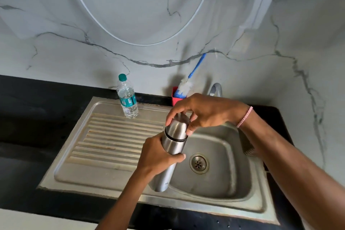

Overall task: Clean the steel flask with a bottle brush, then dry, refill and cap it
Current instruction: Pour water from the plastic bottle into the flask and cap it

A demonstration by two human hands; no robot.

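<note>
Over the stainless sink (104, 177), the left hand (158, 157) wraps the brushed-steel cylindrical flask (172, 145); the right hand (203, 112) pinches its rounded cap (179, 124). A white-bristled, blue-handled bottle brush (186, 85) leans in a red holder (175, 99) behind.

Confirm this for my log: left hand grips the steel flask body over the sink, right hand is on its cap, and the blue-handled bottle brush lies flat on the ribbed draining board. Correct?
Not quite. The head view shows the blue-handled bottle brush standing bristles-down in the red holder behind the sink, not on the ribbed draining board. The rest holds: left hand grips the steel flask, right hand on its cap.
</note>
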